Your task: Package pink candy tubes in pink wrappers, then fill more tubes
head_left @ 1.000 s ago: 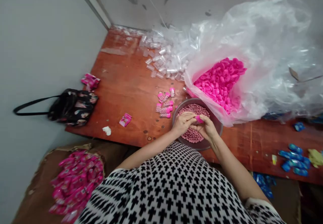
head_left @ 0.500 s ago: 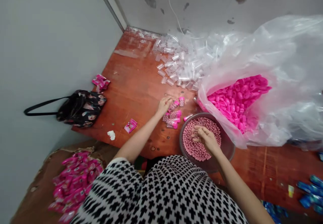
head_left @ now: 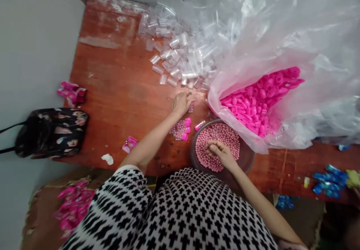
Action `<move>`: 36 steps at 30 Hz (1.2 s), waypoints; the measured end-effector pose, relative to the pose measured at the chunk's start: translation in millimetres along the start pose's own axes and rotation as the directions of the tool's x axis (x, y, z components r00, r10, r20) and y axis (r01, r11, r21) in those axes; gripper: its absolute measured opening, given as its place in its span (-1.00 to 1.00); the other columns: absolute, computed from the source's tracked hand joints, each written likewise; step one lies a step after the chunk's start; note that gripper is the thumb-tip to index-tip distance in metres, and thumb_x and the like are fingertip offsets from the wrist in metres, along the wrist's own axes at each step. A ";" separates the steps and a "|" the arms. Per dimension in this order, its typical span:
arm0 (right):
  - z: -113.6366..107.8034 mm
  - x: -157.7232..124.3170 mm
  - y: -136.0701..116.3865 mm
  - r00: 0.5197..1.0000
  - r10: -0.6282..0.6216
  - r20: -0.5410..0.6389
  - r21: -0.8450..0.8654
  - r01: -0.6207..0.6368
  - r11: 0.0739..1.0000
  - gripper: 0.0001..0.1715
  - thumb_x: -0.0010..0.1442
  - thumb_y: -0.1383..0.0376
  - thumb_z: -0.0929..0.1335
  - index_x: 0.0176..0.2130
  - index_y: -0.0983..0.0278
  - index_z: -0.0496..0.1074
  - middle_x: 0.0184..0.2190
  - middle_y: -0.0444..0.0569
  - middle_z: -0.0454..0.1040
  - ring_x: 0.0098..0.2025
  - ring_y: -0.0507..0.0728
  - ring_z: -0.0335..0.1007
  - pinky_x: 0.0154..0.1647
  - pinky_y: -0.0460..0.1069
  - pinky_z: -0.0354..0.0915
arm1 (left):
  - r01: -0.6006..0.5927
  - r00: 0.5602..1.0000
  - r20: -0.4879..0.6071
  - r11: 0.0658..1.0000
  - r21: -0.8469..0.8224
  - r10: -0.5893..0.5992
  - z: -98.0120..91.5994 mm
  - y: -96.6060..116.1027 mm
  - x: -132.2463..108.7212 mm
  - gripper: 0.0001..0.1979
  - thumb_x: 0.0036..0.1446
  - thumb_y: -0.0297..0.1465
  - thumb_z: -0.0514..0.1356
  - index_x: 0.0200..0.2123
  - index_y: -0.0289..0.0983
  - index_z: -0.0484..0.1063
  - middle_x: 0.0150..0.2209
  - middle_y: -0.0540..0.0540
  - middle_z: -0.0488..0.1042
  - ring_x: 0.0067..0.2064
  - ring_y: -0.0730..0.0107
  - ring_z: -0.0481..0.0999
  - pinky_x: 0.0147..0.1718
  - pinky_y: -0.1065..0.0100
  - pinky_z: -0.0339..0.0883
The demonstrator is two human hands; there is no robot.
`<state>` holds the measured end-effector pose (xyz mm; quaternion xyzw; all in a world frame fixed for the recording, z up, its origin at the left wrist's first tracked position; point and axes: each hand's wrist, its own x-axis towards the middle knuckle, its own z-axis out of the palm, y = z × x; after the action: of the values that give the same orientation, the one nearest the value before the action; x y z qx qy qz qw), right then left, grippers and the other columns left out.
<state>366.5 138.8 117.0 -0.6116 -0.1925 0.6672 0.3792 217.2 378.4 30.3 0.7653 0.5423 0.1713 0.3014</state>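
My left hand (head_left: pixel 181 103) reaches over the red-brown table, its fingers bent down beside a pink-beaded tube (head_left: pixel 191 107); whether it grips anything is hidden. Just below lie several filled tubes with pink caps (head_left: pixel 181 129). Over the grey bowl (head_left: pixel 249 160) of pink beads (head_left: pixel 205 156), my right hand (head_left: pixel 219 153) has its fingers curled together, and what they hold is too small to make out. A capped tube (head_left: pixel 200 125) lies at the bowl's upper left rim. Behind my left hand are many clear tubes (head_left: pixel 176 62).
A large plastic bag (head_left: pixel 323 103) of pink caps (head_left: pixel 253 103) lies open right of the bowl. A black floral bag (head_left: pixel 67 131) and pink packets (head_left: pixel 71 93) are at the left. Blue packets (head_left: pixel 330 180) lie at the right.
The view has shifted, with the table filling more of it. My left hand has moved from beside the grouped filled tubes to above them. My right hand remains over the beads, its fingers more curled.
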 end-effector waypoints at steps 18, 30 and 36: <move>-46.6 34.4 18.8 0.905 -0.375 -0.199 -0.858 0.024 0.513 -0.67 0.13 0.16 0.33 -0.15 0.31 0.43 -0.18 0.12 0.51 -0.15 0.21 0.41 -0.09 0.07 0.25 | 0.037 0.997 0.073 0.891 -0.453 -0.005 8.8 94.9 -165.0 -0.78 0.11 -0.31 0.14 -0.23 -0.29 0.47 -0.29 -0.11 0.54 -0.28 0.34 0.50 -0.25 0.34 0.35; -70.8 -25.8 16.1 0.926 -0.343 -0.161 -0.215 0.306 0.928 -0.60 0.00 0.06 0.39 -0.20 0.24 0.45 -0.38 -0.12 0.52 -0.41 0.03 0.43 -0.30 -0.01 0.39 | 0.466 0.869 0.494 0.344 -0.815 -0.006 44.7 124.9 -183.6 -0.58 -0.14 -0.28 0.34 -0.15 -0.28 0.46 -0.24 -0.08 0.52 -0.26 0.35 0.52 -0.16 0.13 0.43; -82.4 -33.2 22.6 0.875 -0.424 -0.234 -0.747 0.118 0.655 -0.88 0.07 0.33 0.34 -0.36 0.21 0.51 -0.32 -0.03 0.56 -0.17 0.16 0.45 -0.06 0.04 0.27 | 0.476 0.870 0.493 0.244 -0.845 0.010 36.6 139.2 -188.0 -0.45 -0.32 -0.29 0.42 -0.16 -0.25 0.46 -0.23 -0.06 0.50 -0.25 0.38 0.50 -0.15 0.16 0.45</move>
<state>438.5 82.7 108.4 -0.7922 -0.4470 0.3390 0.2402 273.6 160.8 104.8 0.3553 0.3669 0.2511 0.8223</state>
